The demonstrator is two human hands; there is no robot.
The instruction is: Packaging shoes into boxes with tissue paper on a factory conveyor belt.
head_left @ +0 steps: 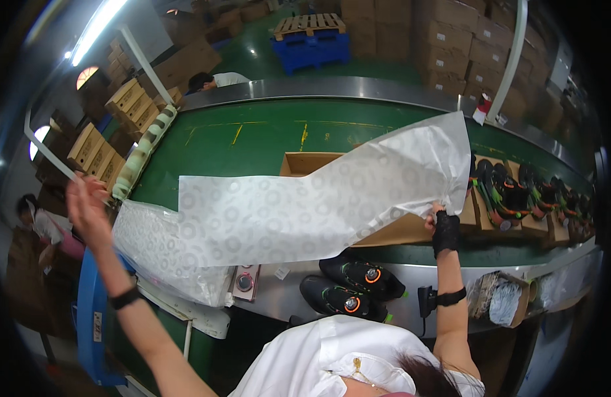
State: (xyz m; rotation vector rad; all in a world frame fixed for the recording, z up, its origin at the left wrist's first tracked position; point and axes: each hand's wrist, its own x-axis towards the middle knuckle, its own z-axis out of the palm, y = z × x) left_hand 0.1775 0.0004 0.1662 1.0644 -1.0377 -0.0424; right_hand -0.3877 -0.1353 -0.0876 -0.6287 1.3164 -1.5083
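Note:
My right hand point(441, 223), in a black fingerless glove, grips the right edge of a large white patterned tissue sheet point(318, 198). The sheet spreads across an open brown shoe box point(304, 163) on the green conveyor belt point(252, 135) and hides most of the box. My left hand point(87, 202) is raised at the far left, fingers apart and holding nothing, clear of the sheet's left edge. Below it lies a stack of the same tissue paper point(153, 261). Two black shoes with orange dials point(358, 272) point(338, 301) rest on the metal ledge in front of me.
Open boxes holding black, green and orange shoes point(507, 195) line the belt at the right. Folded brown cartons point(97, 152) and a row of pale inserts point(143, 153) stand at the left. Other people point(213, 81) point(37, 221) work nearby. Stacked cartons and a blue pallet point(312, 43) are behind.

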